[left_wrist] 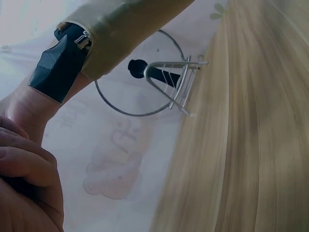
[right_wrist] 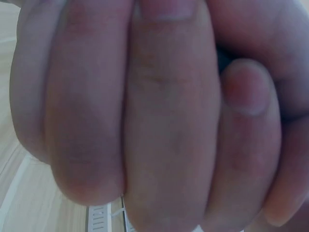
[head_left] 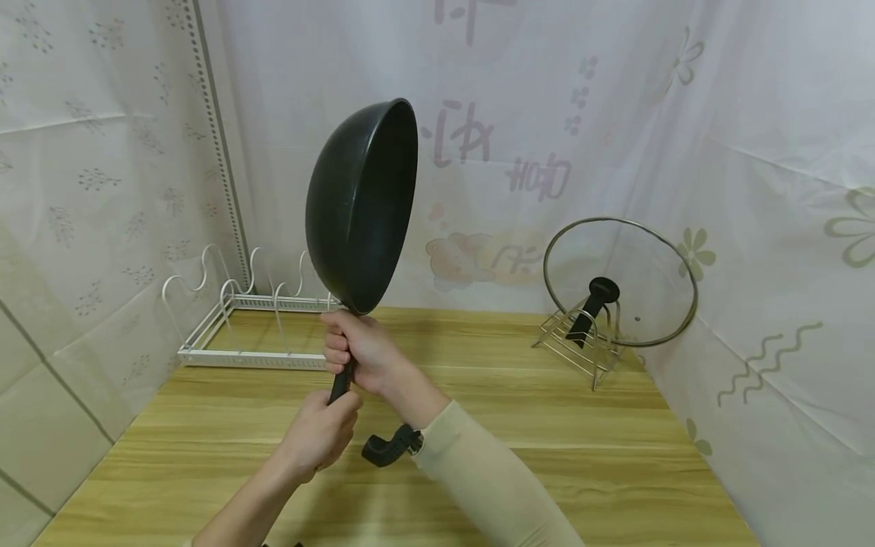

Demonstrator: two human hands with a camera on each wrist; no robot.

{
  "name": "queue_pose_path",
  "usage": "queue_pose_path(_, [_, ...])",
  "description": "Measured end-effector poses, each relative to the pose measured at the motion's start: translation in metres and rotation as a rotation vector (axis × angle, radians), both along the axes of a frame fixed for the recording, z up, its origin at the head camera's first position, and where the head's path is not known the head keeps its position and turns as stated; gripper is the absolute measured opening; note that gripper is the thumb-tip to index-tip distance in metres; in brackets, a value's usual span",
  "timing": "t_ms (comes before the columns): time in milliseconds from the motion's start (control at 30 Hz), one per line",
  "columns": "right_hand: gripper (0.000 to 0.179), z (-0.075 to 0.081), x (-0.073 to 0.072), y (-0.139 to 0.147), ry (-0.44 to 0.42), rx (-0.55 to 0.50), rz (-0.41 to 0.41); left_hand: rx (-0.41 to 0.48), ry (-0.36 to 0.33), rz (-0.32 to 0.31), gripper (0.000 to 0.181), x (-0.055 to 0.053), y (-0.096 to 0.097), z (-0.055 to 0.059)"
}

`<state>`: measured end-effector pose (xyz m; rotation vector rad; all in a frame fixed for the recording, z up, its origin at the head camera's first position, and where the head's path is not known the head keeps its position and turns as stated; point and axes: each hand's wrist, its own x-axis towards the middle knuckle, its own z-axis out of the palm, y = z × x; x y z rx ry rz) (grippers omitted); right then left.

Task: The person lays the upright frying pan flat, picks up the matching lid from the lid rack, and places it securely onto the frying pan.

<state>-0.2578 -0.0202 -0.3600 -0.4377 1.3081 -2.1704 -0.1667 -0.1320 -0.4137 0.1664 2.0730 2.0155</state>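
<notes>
A black wok (head_left: 358, 209) is held up on its side above the table, its open side facing right and its black handle (head_left: 339, 386) pointing down. My right hand (head_left: 365, 351) grips the handle just below the pan. Lower down, my left hand (head_left: 321, 433) wraps round the same handle. Curled fingers (right_wrist: 169, 116) fill the right wrist view and hide most of the handle. At the left edge of the left wrist view, my left hand (left_wrist: 29, 179) shows with its fingers bent.
A white wire rack (head_left: 253, 357) stands on the wooden table (head_left: 519, 456) at the back left. Toward the back right, a glass lid (head_left: 649, 281) with a black knob leans upright in a small metal stand (head_left: 595, 357). Patterned curtains (head_left: 772, 228) hang round the table.
</notes>
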Motion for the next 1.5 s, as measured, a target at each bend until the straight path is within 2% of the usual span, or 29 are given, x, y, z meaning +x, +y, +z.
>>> queue_pose_path(167, [0.045,-0.004,-0.002,0.004,-0.012,-0.009,-0.017,0.028,-0.009,-0.051,0.051,-0.002,0.001,0.000])
queue_pose_path(333, [0.043,-0.006,-0.004,0.009,-0.038,-0.053,-0.007,0.061,-0.004,-0.146,0.053,-0.005,0.000,0.001])
queue_pose_path(600, [0.051,-0.008,-0.004,0.022,-0.088,-0.152,0.077,0.145,-0.034,-0.303,0.053,-0.009,-0.002,0.003])
queue_pose_path(867, [0.058,-0.013,-0.006,0.036,-0.064,-0.243,0.164,0.244,-0.069,-0.433,0.050,-0.015,0.002,0.003])
queue_pose_path(1133, [0.059,-0.014,-0.007,0.044,-0.066,-0.312,0.193,0.361,-0.185,-0.557,0.048,-0.019,0.005,0.008])
queue_pose_path(1333, [0.058,-0.014,-0.007,0.048,-0.118,-0.394,0.206,0.568,-0.290,-0.747,0.045,-0.024,0.009,0.006])
queue_pose_path(1500, [0.060,-0.016,-0.008,0.051,-0.181,-0.447,0.208,0.661,-0.346,-0.845,0.045,-0.028,0.013,0.006])
